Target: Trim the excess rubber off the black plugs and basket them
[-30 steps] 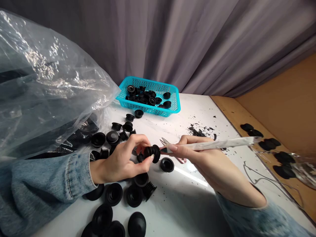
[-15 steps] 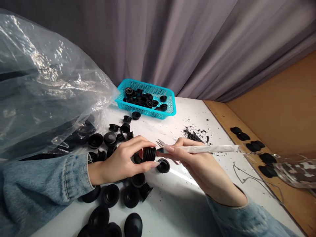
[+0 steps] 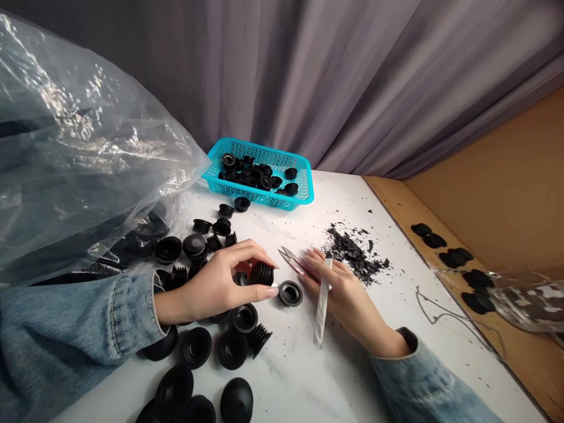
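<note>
My left hand (image 3: 231,276) pinches a black ribbed plug (image 3: 261,274) between thumb and fingers, its ribs turned to the right. My right hand (image 3: 341,288) holds small snips (image 3: 289,257), their pointed blades angled up and left, slightly apart. Between that hand's fingers is also a white-wrapped stick (image 3: 323,308), slanting down toward me; its upper end is hidden by the hand. One round flanged plug (image 3: 290,293) lies hollow side up on the table between my hands. More black plugs (image 3: 196,348) lie around and below my left hand.
A turquoise basket (image 3: 304,198) with several plugs stands at the back. Black shavings (image 3: 356,252) are heaped beyond my right hand. A large clear plastic bag (image 3: 101,135) bulges at left. Paired black pieces (image 3: 478,280) and a thin grey cord (image 3: 434,320) lie at right.
The white-wrapped stick has swung from pointing right to pointing down toward me. My right hand has turned and drawn away from the plug, which my left hand still holds.
</note>
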`<state>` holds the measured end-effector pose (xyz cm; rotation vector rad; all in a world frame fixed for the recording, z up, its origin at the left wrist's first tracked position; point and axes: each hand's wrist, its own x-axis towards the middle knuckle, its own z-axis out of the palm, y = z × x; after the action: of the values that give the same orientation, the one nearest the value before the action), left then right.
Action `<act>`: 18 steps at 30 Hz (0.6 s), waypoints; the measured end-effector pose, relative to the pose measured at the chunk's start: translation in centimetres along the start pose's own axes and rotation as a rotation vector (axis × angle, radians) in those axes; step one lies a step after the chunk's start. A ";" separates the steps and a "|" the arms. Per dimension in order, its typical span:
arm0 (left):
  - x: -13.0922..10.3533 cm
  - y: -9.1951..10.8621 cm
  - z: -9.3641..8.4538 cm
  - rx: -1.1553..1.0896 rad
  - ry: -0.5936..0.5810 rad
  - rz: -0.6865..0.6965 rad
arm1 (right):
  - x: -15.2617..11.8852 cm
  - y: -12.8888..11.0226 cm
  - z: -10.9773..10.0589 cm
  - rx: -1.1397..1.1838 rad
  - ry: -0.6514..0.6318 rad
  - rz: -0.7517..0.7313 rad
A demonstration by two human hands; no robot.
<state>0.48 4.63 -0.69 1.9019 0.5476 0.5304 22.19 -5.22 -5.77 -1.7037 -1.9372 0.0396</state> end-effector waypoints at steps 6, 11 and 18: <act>0.0 0.1 0.1 -0.045 -0.032 -0.036 | -0.1 0.7 0.7 0.007 0.042 -0.012; 0.3 0.2 0.3 -0.315 -0.087 -0.165 | -0.3 1.0 0.2 0.069 0.075 0.044; 0.7 0.8 0.0 -0.629 -0.220 -0.395 | -0.1 -0.2 -1.9 0.479 0.079 0.430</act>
<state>1.15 4.71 0.16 1.1938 0.5176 0.1929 22.85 -5.95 -4.12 -1.7136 -1.3324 0.5416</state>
